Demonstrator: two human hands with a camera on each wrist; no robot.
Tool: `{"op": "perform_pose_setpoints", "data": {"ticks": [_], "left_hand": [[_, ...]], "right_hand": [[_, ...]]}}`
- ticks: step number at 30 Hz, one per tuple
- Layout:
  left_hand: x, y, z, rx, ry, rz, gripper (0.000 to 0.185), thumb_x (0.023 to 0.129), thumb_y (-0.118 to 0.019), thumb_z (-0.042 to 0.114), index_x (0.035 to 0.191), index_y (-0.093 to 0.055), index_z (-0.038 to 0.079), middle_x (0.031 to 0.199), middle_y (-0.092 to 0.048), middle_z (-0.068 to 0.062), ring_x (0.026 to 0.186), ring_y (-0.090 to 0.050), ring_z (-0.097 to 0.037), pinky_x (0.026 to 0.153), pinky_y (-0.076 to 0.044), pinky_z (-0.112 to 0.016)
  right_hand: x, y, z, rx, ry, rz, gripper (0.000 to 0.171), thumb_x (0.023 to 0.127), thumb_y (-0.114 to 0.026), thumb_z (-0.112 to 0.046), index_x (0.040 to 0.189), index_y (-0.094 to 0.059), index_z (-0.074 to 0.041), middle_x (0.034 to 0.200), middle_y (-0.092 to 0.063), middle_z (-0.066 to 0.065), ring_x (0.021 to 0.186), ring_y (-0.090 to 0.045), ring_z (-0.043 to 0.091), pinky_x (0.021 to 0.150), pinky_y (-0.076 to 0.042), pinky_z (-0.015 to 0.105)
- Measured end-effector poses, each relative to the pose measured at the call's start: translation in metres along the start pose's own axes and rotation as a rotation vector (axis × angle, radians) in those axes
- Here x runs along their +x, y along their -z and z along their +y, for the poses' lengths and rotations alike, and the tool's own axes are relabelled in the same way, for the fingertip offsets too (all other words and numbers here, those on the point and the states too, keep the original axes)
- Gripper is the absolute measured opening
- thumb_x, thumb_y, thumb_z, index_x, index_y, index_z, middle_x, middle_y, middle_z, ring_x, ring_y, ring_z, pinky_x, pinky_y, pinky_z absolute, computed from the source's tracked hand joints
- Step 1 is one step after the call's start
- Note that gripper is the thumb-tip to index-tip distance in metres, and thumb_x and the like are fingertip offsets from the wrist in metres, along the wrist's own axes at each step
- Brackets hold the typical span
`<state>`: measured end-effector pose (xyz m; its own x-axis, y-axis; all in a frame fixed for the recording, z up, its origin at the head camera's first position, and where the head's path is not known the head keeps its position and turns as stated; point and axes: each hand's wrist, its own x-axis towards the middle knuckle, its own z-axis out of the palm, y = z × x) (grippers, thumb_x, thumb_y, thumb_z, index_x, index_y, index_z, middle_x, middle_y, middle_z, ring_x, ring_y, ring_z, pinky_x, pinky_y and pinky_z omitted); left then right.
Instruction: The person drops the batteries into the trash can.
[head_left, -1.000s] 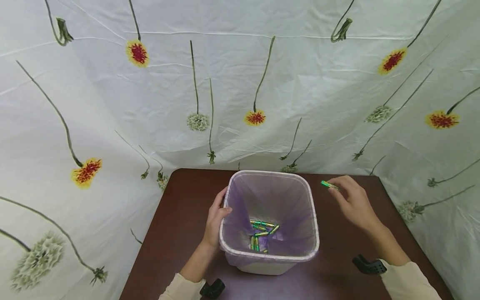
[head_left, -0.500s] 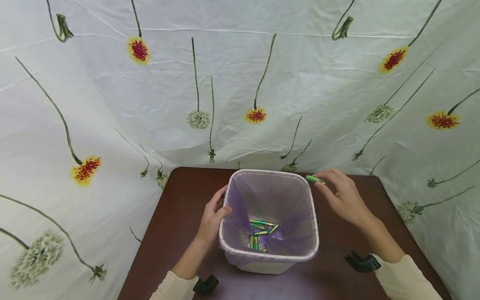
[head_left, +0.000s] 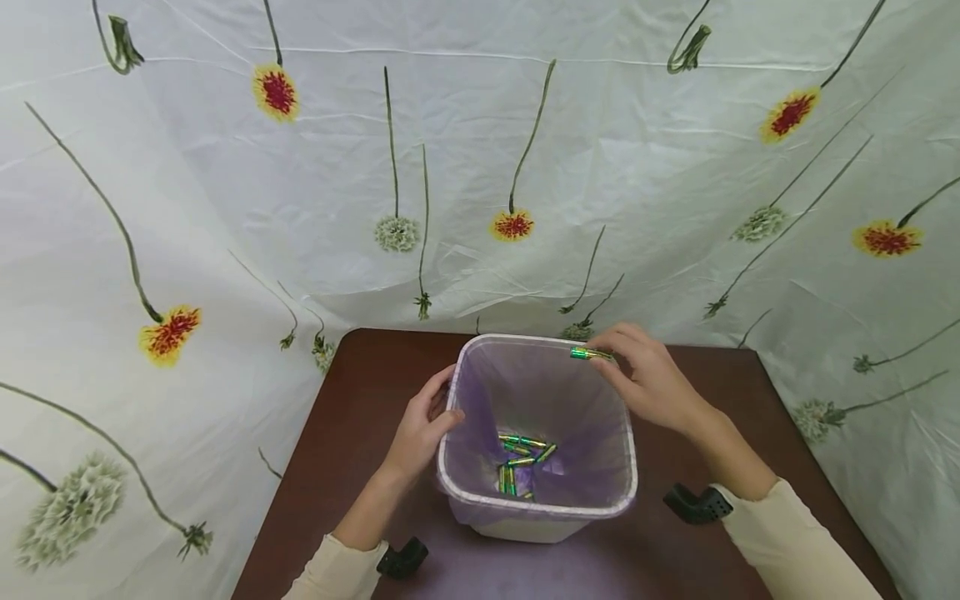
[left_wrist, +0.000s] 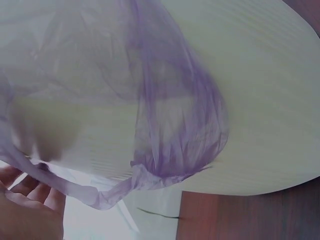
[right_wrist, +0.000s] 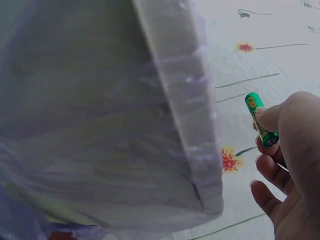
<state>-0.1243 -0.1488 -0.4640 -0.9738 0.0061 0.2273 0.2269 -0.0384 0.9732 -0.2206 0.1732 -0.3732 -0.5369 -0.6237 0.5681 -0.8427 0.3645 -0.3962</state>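
So from where I'm watching, the battery (head_left: pixel 589 353) is a small green cylinder with a shiny metallic wrap and some yellowish print on it; the right wrist view shows it best (right_wrist: pixel 261 119), with one end poking up past the thumb. The right hand (head_left: pixel 651 382) has it pinched between thumb and fingers (right_wrist: pixel 272 116), lying roughly level, right over the far right corner of the bin's rim. The bin (head_left: pixel 487 503) is a white squarish tub lined with a thin purple bag (head_left: pixel 577 417), and there's a little pile of the same green batteries (head_left: pixel 521 463) at the bottom. The left hand (head_left: pixel 424 421) grips the bin's left rim, thumb hooked over the edge and fingers curled along the outside wall; in the left wrist view I mostly get the ribbed white wall and a bunched bit of bag, with fingertips (left_wrist: pixel 30 192) just peeking in at the corner. Everything sits on a dark brown counter (head_left: pixel 360 433) in front of a white flowered cloth (head_left: pixel 480 167). Compared to a second ago: the right hand was out to the right of the bin over the bare counter with the battery well clear of the rim, half a second ago it had reached the right corner, and now it's crossed over the opening. The left hand hasn't really budged, and the pile inside looks the same.
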Motion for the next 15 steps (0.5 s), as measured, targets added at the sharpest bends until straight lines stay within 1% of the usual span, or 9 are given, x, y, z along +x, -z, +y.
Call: {"op": "perform_pose_setpoints", "data": {"ticks": [3, 5, 7, 11, 15], "left_hand": [[-0.002, 0.001, -0.001, 0.029, -0.015, -0.001, 0.071, 0.085, -0.059, -0.002, 0.153, -0.039, -0.008, 0.153, -0.044, -0.026, 0.141, -0.042, -0.036, 0.11, -0.036, -0.025], [-0.003, 0.001, -0.002, 0.04, -0.018, 0.004, 0.072, 0.085, -0.06, -0.002, 0.154, -0.039, -0.007, 0.154, -0.044, -0.026, 0.141, -0.042, -0.036, 0.11, -0.035, -0.024], [-0.003, 0.001, -0.002, 0.031, -0.021, 0.001, 0.073, 0.085, -0.059, -0.002, 0.155, -0.038, -0.007, 0.155, -0.043, -0.026, 0.142, -0.041, -0.036, 0.111, -0.035, -0.023], [-0.002, -0.001, -0.002, -0.004, -0.018, -0.003, 0.074, 0.085, -0.058, 0.0, 0.156, -0.036, -0.007, 0.156, -0.041, -0.025, 0.143, -0.041, -0.035, 0.109, -0.037, -0.024], [-0.002, -0.002, -0.002, -0.028, -0.013, 0.003, 0.073, 0.085, -0.056, 0.001, 0.156, -0.037, -0.006, 0.156, -0.042, -0.024, 0.142, -0.042, -0.035, 0.107, -0.04, -0.024]], "right_hand": [[0.004, -0.005, 0.0, -0.001, 0.018, -0.02, 0.023, 0.09, -0.073, 0.003, 0.111, -0.072, -0.008, 0.105, -0.067, -0.002, 0.085, -0.055, 0.02, 0.072, -0.044, 0.034], [0.006, -0.009, 0.0, 0.01, 0.032, -0.034, 0.022, 0.091, -0.073, 0.002, 0.111, -0.073, -0.008, 0.106, -0.068, -0.002, 0.091, -0.059, 0.019, 0.076, -0.047, 0.037], [0.008, -0.011, 0.0, 0.017, 0.043, -0.043, 0.022, 0.091, -0.074, 0.0, 0.112, -0.073, -0.008, 0.107, -0.069, 0.0, 0.101, -0.061, 0.02, 0.082, -0.049, 0.041], [0.011, -0.013, 0.002, 0.014, 0.048, -0.038, 0.025, 0.091, -0.075, -0.004, 0.115, -0.072, -0.004, 0.11, -0.069, 0.005, 0.103, -0.063, 0.021, 0.084, -0.051, 0.043], [0.01, -0.011, 0.003, 0.0, 0.024, -0.017, 0.026, 0.091, -0.075, -0.004, 0.117, -0.071, -0.002, 0.111, -0.069, 0.007, 0.101, -0.063, 0.022, 0.083, -0.051, 0.043]]}}
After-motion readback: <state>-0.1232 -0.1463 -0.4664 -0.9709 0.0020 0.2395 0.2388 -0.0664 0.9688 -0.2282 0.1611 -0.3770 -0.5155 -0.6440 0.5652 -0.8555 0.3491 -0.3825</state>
